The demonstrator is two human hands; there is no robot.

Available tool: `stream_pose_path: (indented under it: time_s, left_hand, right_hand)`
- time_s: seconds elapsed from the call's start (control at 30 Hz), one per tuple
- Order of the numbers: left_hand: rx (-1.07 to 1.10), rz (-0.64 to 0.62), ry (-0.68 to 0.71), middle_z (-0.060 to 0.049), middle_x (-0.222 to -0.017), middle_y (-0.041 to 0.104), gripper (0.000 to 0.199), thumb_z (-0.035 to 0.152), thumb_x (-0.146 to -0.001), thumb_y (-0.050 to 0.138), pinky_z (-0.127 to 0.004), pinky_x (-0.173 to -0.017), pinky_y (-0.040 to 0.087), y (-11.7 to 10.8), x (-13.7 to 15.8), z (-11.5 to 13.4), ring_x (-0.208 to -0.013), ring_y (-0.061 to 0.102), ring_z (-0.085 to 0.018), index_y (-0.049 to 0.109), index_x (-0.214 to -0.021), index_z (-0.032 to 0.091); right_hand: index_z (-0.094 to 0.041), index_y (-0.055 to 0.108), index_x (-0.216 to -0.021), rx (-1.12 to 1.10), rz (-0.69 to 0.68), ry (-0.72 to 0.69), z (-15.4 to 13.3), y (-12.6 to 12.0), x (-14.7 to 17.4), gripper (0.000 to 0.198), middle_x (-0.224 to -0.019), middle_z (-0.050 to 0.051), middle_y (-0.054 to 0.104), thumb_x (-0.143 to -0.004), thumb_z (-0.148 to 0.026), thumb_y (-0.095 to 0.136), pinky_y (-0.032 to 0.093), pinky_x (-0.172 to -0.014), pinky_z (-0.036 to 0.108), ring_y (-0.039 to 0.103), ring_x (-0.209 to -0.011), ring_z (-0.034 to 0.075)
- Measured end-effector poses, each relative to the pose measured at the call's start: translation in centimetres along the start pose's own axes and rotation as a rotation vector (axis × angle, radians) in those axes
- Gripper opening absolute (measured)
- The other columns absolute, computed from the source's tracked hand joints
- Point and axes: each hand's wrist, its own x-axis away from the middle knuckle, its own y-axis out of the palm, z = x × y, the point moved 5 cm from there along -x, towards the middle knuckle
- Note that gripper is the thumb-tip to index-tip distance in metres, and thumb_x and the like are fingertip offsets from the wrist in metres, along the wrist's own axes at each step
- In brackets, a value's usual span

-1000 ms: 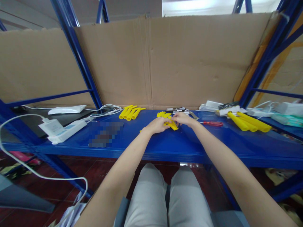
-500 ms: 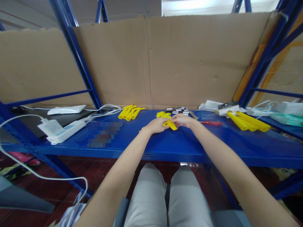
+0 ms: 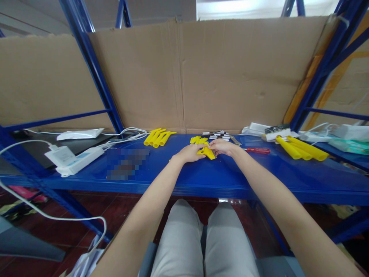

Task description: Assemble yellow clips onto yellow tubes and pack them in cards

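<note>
Close together over the blue shelf, both my hands are on one yellow plastic piece. My left hand has its fingers closed on the piece's left part. At its upper right, my right hand pinches with thumb and fingertips; whether a small part sits between them is too small to make out. Just behind my left hand lie more small yellow pieces, partly hidden by it. Black-and-white packets lie right behind my right hand. A red-handled screwdriver rests to the right of my right wrist.
Yellow tubes lie at the back left, and larger yellow tubes at the right against a small box. A white power strip with cables is at the left. Cardboard walls the back; a blue upright stands left.
Almost nothing differs. Both hands keep their hold on the yellow piece, and the view has shifted very slightly.
</note>
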Motion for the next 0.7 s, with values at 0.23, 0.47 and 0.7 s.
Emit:
stream_pose_path:
  time_s: [0.23,0.47,0.7]
  left_hand:
    - [-0.003,0.009,-0.017,-0.007,-0.138,0.056,0.06,0.03,-0.084,0.063,-0.032,-0.101,0.043,-0.19,0.15,0.33,-0.123,0.056,-0.024,0.046,-0.142,0.023]
    - [0.005,-0.017,-0.028,-0.008,-0.138,0.056,0.057,0.03,-0.087,0.06,-0.031,-0.101,0.043,-0.2,0.25,0.45,-0.123,0.055,-0.024,0.046,-0.142,0.022]
    - [0.019,-0.004,-0.013,-0.007,-0.138,0.056,0.058,0.03,-0.086,0.062,-0.034,-0.102,0.043,-0.34,0.31,0.57,-0.123,0.056,-0.025,0.047,-0.141,0.023]
  right_hand:
    - [-0.016,0.055,-0.076,0.003,0.025,0.007,-0.12,-0.07,0.02,0.013,-0.055,-0.001,0.061,-0.086,-0.008,0.058,0.049,-0.054,0.022,0.056,-0.048,0.01]
    - [-0.015,0.055,-0.076,-0.013,0.035,0.01,-0.25,0.05,0.13,0.013,-0.057,0.0,0.062,-0.086,-0.006,0.058,0.047,-0.052,0.021,0.056,-0.049,0.01]
    - [-0.015,0.055,-0.074,-0.032,0.023,0.005,-0.17,0.0,0.08,0.015,-0.056,-0.001,0.061,-0.086,-0.006,0.057,0.046,-0.052,0.02,0.056,-0.049,0.01]
